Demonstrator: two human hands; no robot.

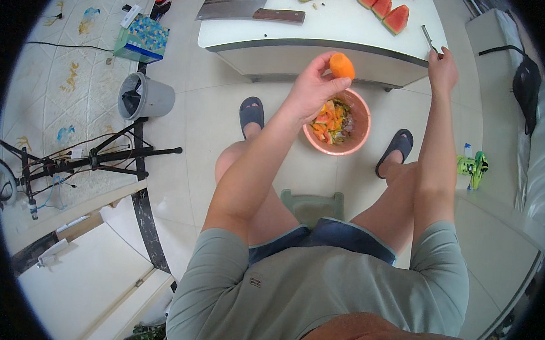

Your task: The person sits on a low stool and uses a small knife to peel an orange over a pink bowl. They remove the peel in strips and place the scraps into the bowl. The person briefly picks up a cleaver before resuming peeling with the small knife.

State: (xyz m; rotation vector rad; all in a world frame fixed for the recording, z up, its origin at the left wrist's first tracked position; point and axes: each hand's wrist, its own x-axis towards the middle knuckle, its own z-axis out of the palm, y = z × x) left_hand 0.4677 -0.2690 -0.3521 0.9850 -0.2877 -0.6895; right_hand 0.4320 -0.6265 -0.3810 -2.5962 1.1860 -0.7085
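My left hand (316, 86) holds a round orange fruit or vegetable (342, 66) between thumb and fingers, above the rim of a pink plastic bin (365, 124). Orange and reddish peelings and scraps (331, 122) lie inside the bin. At the right edge of the white table (242, 37), my right hand (442, 70) grips the dark handle of a slim metal peeler or knife (427, 37); its exact kind is unclear. A cleaver (236, 6) with a wooden handle lies at the table's left. Watermelon slices (396, 19) lie at the table's far right.
A grey waste bin (159, 96) stands at the left, near a patterned tissue box (143, 39) and a black metal stand (118, 154). My slippered feet flank the pink bin. A green toy (473, 166) and a black pouch (527, 85) are at the right.
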